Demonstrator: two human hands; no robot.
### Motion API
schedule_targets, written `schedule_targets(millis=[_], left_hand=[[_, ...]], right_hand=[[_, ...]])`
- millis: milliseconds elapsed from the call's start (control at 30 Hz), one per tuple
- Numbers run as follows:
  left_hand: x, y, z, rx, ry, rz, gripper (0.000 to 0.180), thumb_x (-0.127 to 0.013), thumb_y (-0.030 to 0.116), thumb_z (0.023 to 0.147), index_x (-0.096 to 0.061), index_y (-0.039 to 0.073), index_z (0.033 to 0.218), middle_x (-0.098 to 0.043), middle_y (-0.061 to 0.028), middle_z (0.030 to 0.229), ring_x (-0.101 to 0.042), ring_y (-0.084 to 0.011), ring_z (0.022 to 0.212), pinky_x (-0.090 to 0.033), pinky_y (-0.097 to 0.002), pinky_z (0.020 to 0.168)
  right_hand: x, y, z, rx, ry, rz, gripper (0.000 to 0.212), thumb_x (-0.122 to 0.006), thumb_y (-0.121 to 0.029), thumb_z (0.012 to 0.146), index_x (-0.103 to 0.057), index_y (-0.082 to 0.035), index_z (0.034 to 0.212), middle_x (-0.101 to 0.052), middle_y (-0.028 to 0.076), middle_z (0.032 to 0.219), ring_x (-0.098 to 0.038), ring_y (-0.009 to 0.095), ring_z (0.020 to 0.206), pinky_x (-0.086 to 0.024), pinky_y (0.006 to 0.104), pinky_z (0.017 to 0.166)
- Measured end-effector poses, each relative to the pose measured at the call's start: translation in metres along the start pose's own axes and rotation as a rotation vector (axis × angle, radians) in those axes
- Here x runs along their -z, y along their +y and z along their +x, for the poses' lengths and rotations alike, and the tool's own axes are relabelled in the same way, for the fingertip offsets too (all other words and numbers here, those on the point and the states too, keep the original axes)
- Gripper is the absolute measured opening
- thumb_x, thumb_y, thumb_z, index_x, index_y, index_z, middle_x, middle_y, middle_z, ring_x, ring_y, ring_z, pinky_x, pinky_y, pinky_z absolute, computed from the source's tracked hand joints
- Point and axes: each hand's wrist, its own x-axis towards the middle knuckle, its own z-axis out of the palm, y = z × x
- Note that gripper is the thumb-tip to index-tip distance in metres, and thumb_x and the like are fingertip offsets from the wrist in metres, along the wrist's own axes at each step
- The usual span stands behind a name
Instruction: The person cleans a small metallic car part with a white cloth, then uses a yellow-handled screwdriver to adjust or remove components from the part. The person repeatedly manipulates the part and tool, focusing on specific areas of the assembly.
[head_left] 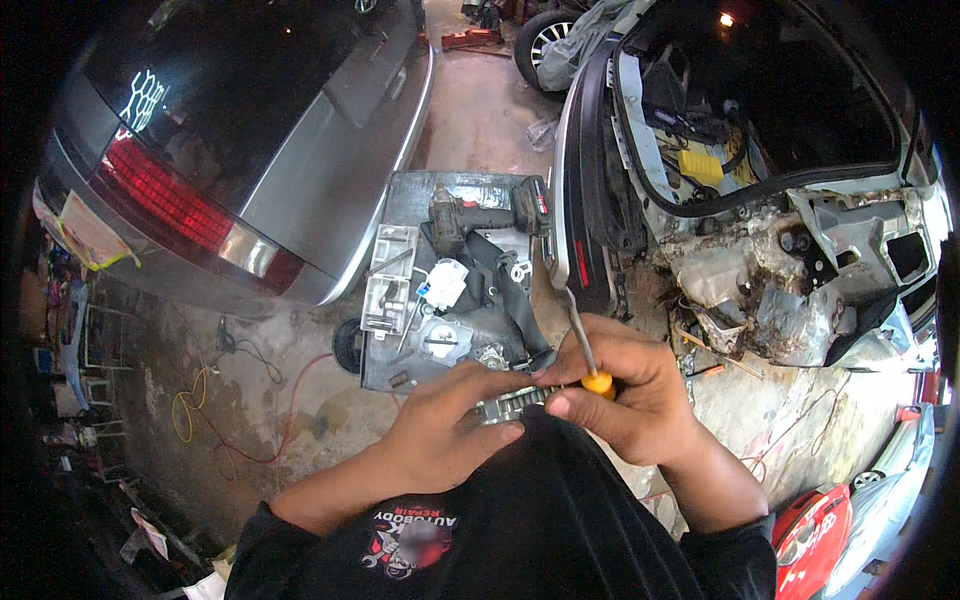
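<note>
My left hand (450,425) grips a small silvery metal part (508,405) close to my chest, fingers curled round it. My right hand (625,385) holds a thin screwdriver (582,345) with an orange handle, its steel shaft pointing up and away from me. The two hands touch over the metal part. Just beyond them lies a grey metal panel (400,370) used as a work surface.
On the panel lie a cordless drill (480,212), a white plastic piece (445,282) and several small parts. A grey car's rear (240,150) stands at left. A stripped, rusty car rear (760,200) is at right. Yellow and red cords (215,400) trail over the concrete floor.
</note>
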Motion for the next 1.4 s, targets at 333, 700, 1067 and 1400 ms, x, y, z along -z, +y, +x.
schedule_targets(millis=[333, 700, 1067, 1400], left_hand=[[0.005, -0.011, 0.004, -0.325, 0.089, 0.138, 0.045, -0.089, 0.017, 0.086, -0.075, 0.001, 0.127, -0.077, -0.0163, 0.106, -0.074, -0.0328, 0.095, -0.059, -0.0419, 0.084], [0.018, -0.016, 0.009, -0.330, 0.126, 0.280, 0.041, -0.094, 0.010, 0.077, -0.080, 0.003, 0.115, -0.078, -0.0141, 0.100, -0.074, -0.0315, 0.088, -0.060, -0.0404, 0.078], [0.045, -0.010, 0.009, -0.424, 0.121, 0.481, 0.037, -0.085, 0.002, 0.078, -0.077, 0.004, 0.114, -0.077, -0.0106, 0.096, -0.076, -0.0291, 0.091, -0.061, -0.0388, 0.077], [0.046, -0.019, 0.008, -0.463, 0.204, 0.594, 0.022, -0.076, 0.003, 0.078, -0.065, 0.006, 0.097, -0.077, -0.0113, 0.100, -0.077, -0.0309, 0.090, -0.064, -0.0396, 0.076]], right_hand=[[-0.002, -0.011, -0.006, 0.118, -0.069, -0.073, 0.022, -0.092, -0.010, 0.085, -0.083, -0.002, 0.103, -0.074, 0.010, 0.090, -0.069, 0.020, 0.080, -0.051, 0.0332, 0.073], [-0.003, -0.019, -0.007, 0.054, 0.003, -0.253, 0.025, -0.085, -0.006, 0.088, -0.076, 0.001, 0.111, -0.072, 0.014, 0.095, -0.069, 0.029, 0.086, -0.054, 0.0388, 0.075], [0.044, -0.068, -0.041, -0.111, -0.317, -0.712, 0.039, -0.082, -0.014, 0.088, -0.075, -0.010, 0.126, -0.064, 0.007, 0.083, -0.068, 0.030, 0.071, -0.055, 0.0423, 0.061], [0.037, -0.045, -0.050, -0.110, -0.212, -0.715, 0.031, -0.081, -0.007, 0.082, -0.074, -0.006, 0.113, -0.069, 0.011, 0.092, -0.072, 0.033, 0.080, -0.058, 0.0432, 0.067]])
